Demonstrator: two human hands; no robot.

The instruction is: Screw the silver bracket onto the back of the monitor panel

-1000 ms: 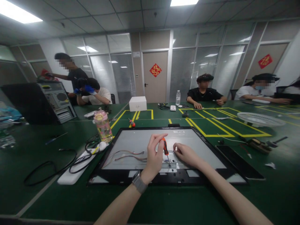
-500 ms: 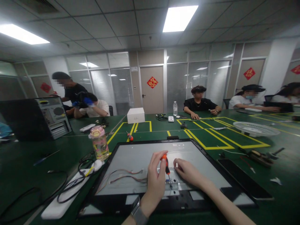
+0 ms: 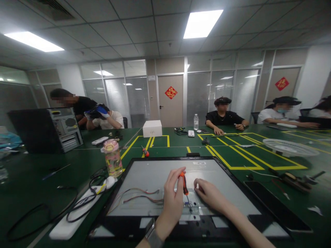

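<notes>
My left hand [image 3: 173, 191] is closed around the orange-and-black handle of a screwdriver [image 3: 184, 184]. Its shaft slants down to a small metal bracket [image 3: 195, 210] near the front edge of a flat display panel [image 3: 144, 175] with a black frame. The panel lies back side up. Just right of the screwdriver, my right hand [image 3: 209, 194] rests on the panel with fingers curled in; whatever they may hold is hidden. Thin wires [image 3: 142, 196] lie across the panel to the left of my left hand.
Left of the panel stand a drink bottle [image 3: 113, 160] and a white power strip [image 3: 74, 215] with black cables. A computer case [image 3: 66, 129] sits farther left. A dark phone-like slab [image 3: 276, 205] lies right. Another screwdriver [image 3: 146, 152] and a white box [image 3: 152, 128] are beyond. Several people sit opposite.
The view has turned slightly left, so the scene sits a bit farther right. Both hands stay in place at the bracket. At far left, a standing person has leaned lower.
</notes>
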